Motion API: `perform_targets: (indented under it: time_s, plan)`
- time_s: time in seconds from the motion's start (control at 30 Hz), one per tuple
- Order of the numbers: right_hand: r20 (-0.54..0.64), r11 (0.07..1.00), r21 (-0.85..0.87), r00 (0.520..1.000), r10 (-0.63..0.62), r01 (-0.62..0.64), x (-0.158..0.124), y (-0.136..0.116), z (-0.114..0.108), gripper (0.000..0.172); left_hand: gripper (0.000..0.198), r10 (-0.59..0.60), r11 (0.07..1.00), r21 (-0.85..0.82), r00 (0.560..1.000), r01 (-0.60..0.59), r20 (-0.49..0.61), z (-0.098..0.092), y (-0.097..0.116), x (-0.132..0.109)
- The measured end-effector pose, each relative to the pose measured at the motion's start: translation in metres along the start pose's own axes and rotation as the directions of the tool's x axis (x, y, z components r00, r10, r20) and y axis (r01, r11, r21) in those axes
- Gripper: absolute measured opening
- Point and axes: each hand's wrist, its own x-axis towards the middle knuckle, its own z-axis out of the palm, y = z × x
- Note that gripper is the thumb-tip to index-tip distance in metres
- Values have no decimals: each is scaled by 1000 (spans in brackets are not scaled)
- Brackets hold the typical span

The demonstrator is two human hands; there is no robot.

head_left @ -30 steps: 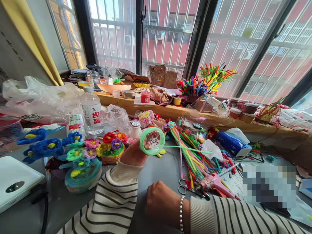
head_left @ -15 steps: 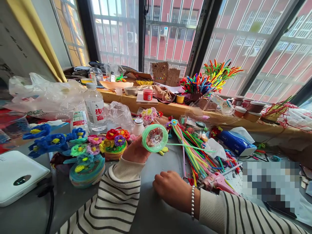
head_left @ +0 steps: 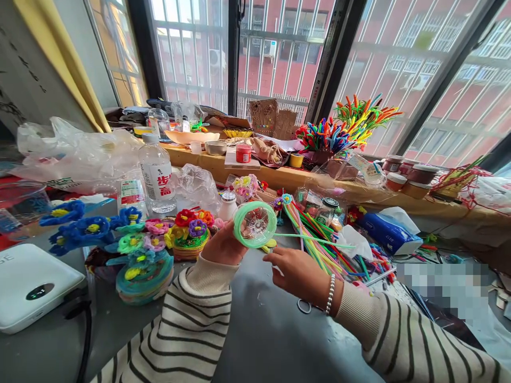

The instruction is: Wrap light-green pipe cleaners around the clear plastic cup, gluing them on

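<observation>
My left hand (head_left: 227, 246) holds up a clear plastic cup-like piece (head_left: 257, 222) with its round end facing me. Light green pipe cleaner (head_left: 243, 240) is wound around its rim, and one loose end (head_left: 307, 238) sticks out to the right. The thumb and most fingers are hidden behind the piece. Below that loose end, my right hand (head_left: 299, 272) hovers with the index finger stretched to the left and the thumb apart, holding nothing visible. A bundle of coloured pipe cleaners (head_left: 311, 229) lies just beyond it.
Blue pipe-cleaner flowers (head_left: 91, 227) and a flower-topped round box (head_left: 146, 282) stand at left, near a white device (head_left: 35, 290). Behind are a water bottle (head_left: 157, 175) and a small white jar (head_left: 228, 206). A tissue pack (head_left: 389, 231) lies right; a silver ring (head_left: 304, 306) lies in front.
My right hand has risen and moved right and forward from the table, its curled fingers loosening. The left hand keeps the wound piece in nearly the same place.
</observation>
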Motion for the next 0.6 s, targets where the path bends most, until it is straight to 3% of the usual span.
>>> perform_targets:
  time_s: [0.17,0.37,0.6]
  plan:
    - [26,993,119,1000,8,-11,-5,0,10,13,20,-11,1000,5,1000,11,24,-1,0,0]
    - [-10,982,187,999,37,-34,-6,7,-2,19,23,-18,1000,-1,1000,18,-4,4,0,-2]
    - [-28,966,250,996,80,-70,-11,17,-7,17,30,-8,1000,-16,999,9,53,8,1,-8]
